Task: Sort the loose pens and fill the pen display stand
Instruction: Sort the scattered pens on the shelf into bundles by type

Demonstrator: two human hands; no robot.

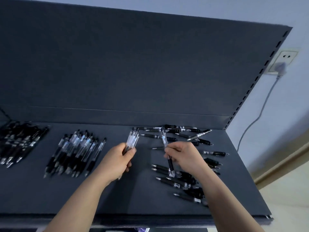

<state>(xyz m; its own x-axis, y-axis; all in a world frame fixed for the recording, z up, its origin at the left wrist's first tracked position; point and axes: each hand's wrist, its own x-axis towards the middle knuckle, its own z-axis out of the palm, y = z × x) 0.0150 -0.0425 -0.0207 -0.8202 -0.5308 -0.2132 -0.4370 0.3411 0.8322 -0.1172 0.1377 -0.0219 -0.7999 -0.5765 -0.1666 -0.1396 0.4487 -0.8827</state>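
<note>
Across the dark shelf (pixel 142 198), our left hand (pixel 117 162) gripped a bundle of clear pens (pixel 133 139) and our right hand (pixel 185 156) pinched a single pen (pixel 163 139) above the loose pile (pixel 175 183) beneath it, and we feared the crowded bundle might slip when another joined.

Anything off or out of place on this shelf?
No damage visible. The loose pens on the right lie scattered at all angles, unlike the clear-barrel pile and black pile at left. One silver pen lies askew atop the far heap.
</note>
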